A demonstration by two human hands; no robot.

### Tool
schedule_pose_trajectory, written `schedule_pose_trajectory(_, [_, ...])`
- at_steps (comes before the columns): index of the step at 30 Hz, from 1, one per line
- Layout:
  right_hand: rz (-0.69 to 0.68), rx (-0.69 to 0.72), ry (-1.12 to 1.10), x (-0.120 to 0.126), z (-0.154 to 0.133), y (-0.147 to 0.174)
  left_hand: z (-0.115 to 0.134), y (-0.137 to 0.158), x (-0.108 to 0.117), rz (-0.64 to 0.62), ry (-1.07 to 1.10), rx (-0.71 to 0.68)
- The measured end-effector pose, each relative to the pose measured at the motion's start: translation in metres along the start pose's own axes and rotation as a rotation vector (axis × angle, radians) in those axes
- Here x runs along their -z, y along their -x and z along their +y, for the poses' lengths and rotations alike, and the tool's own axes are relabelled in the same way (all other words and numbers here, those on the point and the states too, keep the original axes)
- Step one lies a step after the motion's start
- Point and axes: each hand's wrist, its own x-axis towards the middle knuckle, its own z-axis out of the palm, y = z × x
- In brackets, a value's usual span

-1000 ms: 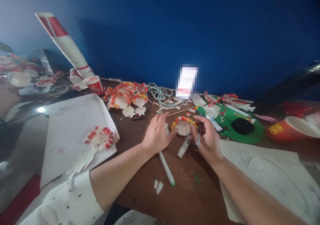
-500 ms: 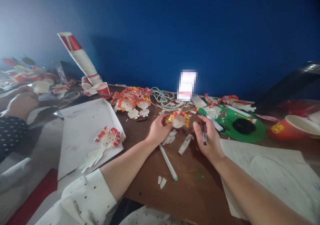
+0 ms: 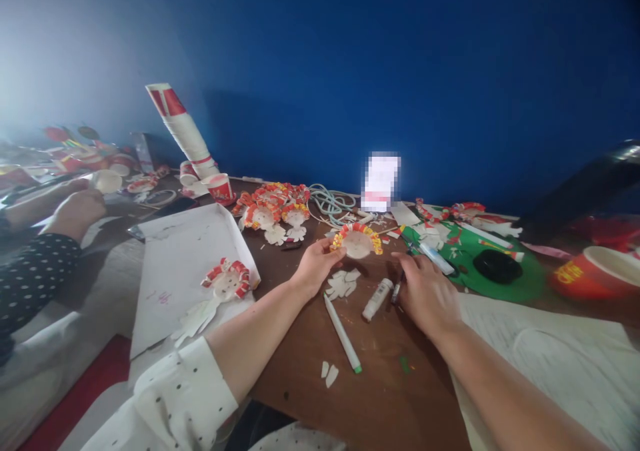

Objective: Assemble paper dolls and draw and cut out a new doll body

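Pinched between thumb and fingers, the left hand (image 3: 316,264) grips the left edge of a round paper face (image 3: 357,244); the right hand (image 3: 427,291) is partly curled, palm down, beside a dark pen (image 3: 397,289), and I cannot tell if it grips it.

The brown table (image 3: 380,397) lies beneath everything. At left, a shallow white box (image 3: 175,257) holds a paper figure (image 3: 227,283) with a red-and-white curled rim. Behind, a tall stack of cups (image 3: 183,131) leans up to the left, cups nested. At far right a large red cup (image 3: 583,276) lies tilted, its mouth facing up and right; the small red cup (image 3: 219,189) near the stack stands upright, its inside hidden.

The face is over the table's middle, broader side to side, its red-and-yellow rim arching on the far side, the bare edge towards the wearer. Nearer, a small bottle (image 3: 377,299) slants far-right to near-left, and a white marker (image 3: 343,334) points its green end near-right. The pen's long axis runs nearly away from the wearer.
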Motion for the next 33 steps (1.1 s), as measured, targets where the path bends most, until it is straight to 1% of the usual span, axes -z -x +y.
schedule_pose_trajectory(3, [-0.042,0.016,0.062,-0.001,0.002,0.000,0.001,0.000,0.000,-0.028,0.046,0.018])
schedule_pose_trajectory(7, [-0.073,0.002,0.089,-0.003,0.004,-0.001,0.002,0.000,-0.001,-0.049,0.098,0.049])
schedule_pose_trajectory(11, [-0.082,0.002,0.082,-0.003,0.004,-0.001,0.002,0.001,-0.002,-0.043,0.023,0.077])
schedule_pose_trajectory(14, [-0.058,-0.049,0.035,-0.001,0.004,-0.001,0.004,0.002,-0.002,-0.040,-0.057,0.081])
schedule_pose_trajectory(15, [-0.019,-0.072,-0.004,0.001,0.003,-0.001,0.005,0.002,-0.002,-0.032,-0.080,0.081])
schedule_pose_trajectory(17, [0.124,-0.070,-0.133,0.005,0.001,0.000,0.007,0.002,-0.003,-0.011,-0.102,0.085])
schedule_pose_trajectory(19, [0.294,0.023,-0.308,0.010,-0.004,0.003,0.007,0.002,-0.003,0.007,-0.102,0.089])
schedule_pose_trajectory(20, [0.352,0.092,-0.389,0.012,-0.008,0.005,0.007,0.002,-0.003,0.012,-0.107,0.090])
schedule_pose_trajectory(21, [0.370,0.163,-0.458,0.015,-0.013,0.009,0.007,0.001,-0.002,0.015,-0.116,0.089])
schedule_pose_trajectory(22, [0.349,0.233,-0.503,0.018,-0.020,0.013,0.006,0.001,-0.002,0.016,-0.133,0.087])
schedule_pose_trajectory(24, [0.216,0.345,-0.534,0.022,-0.034,0.022,0.004,-0.001,-0.001,0.016,-0.166,0.074])
schedule_pose_trajectory(26, [0.110,0.434,-0.484,0.024,-0.047,0.031,0.003,-0.002,-0.001,0.015,-0.176,0.049])
schedule_pose_trajectory(28, [0.027,0.462,-0.423,0.026,-0.058,0.038,0.003,-0.002,-0.002,0.016,-0.180,0.031])
schedule_pose_trajectory(30, [-0.022,0.466,-0.374,0.027,-0.064,0.043,0.003,-0.002,-0.003,0.025,-0.193,0.033])
schedule_pose_trajectory(33, [-0.025,0.483,-0.342,0.027,-0.065,0.043,0.003,-0.001,-0.004,0.047,-0.213,0.051])
